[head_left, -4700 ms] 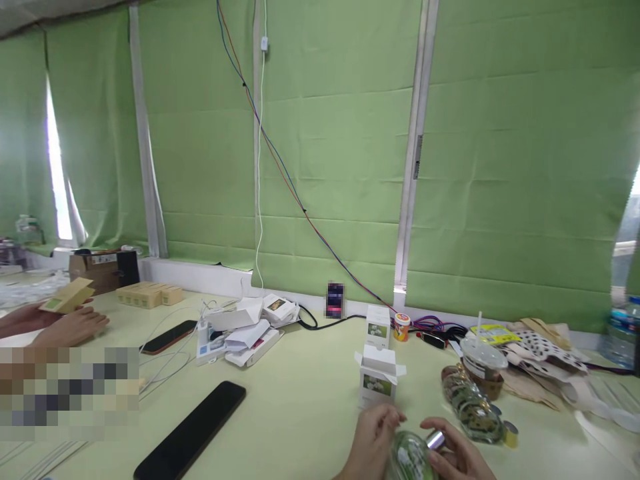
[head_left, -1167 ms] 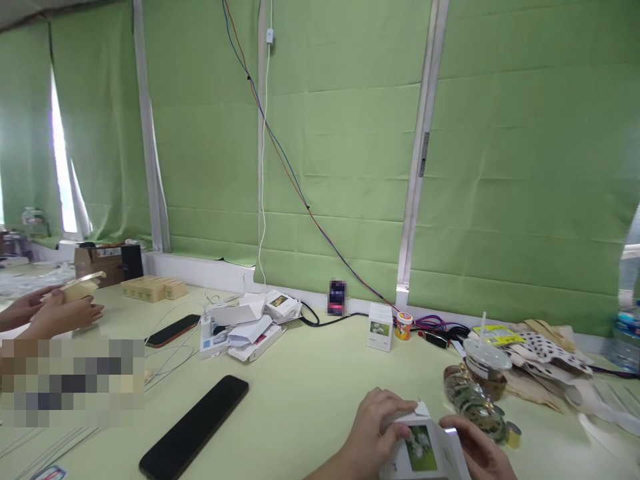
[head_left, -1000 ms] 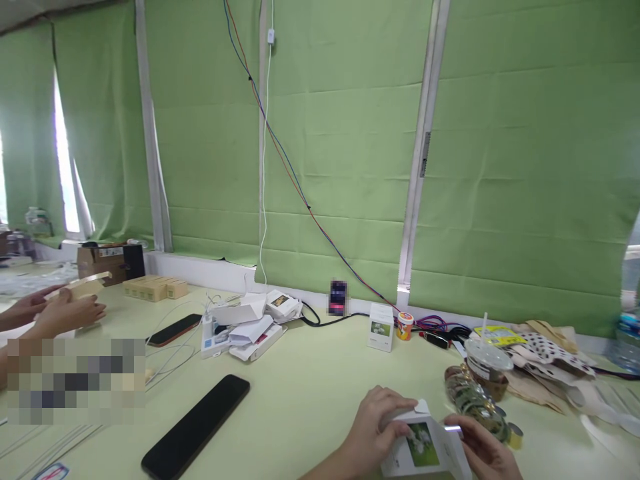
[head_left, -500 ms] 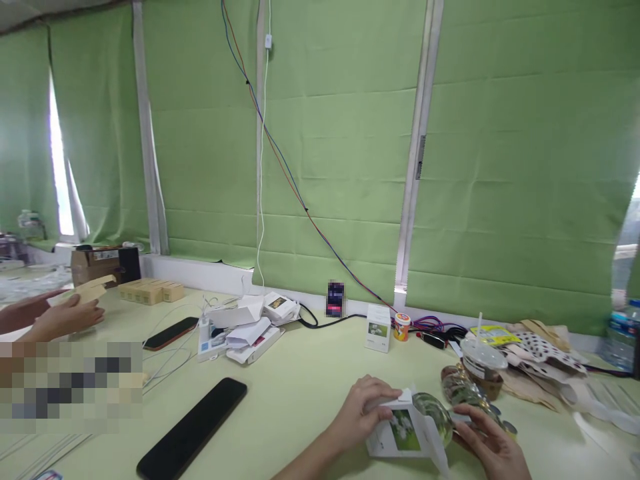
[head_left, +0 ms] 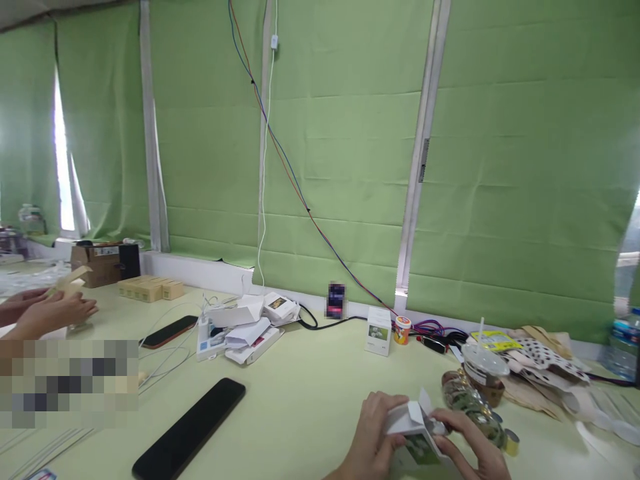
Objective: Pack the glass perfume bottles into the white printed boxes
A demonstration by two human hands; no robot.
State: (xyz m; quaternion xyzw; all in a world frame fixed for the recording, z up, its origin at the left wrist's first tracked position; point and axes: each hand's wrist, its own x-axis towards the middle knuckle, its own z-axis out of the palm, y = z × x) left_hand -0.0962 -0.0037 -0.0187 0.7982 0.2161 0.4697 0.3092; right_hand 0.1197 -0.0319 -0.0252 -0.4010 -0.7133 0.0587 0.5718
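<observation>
My left hand [head_left: 374, 433] grips a small white carton [head_left: 423, 451] with a green flower picture, its fingers over the top and side. The carton lies tilted near the table's front, with its end flaps up toward the right. At that open end, the fingers of my right hand [head_left: 470, 443] are closed on the pale end of a round glass container [head_left: 437, 427]. Most of the glass is now inside the carton and hidden. Beside my right hand stands a row of similar glass containers [head_left: 467, 403] with metallic ends.
A matching white carton [head_left: 379, 331] stands at the back by an orange tub [head_left: 402, 330]. A cup with a straw [head_left: 484, 363] is behind the glass row. A black phone-like slab [head_left: 193, 427] lies left. Further left, another person's hands [head_left: 57, 313] handle beige card.
My right hand has moved left with the glass container, which has slid into the carton. The carton has tilted and turned. The other person's hands have shifted slightly left.
</observation>
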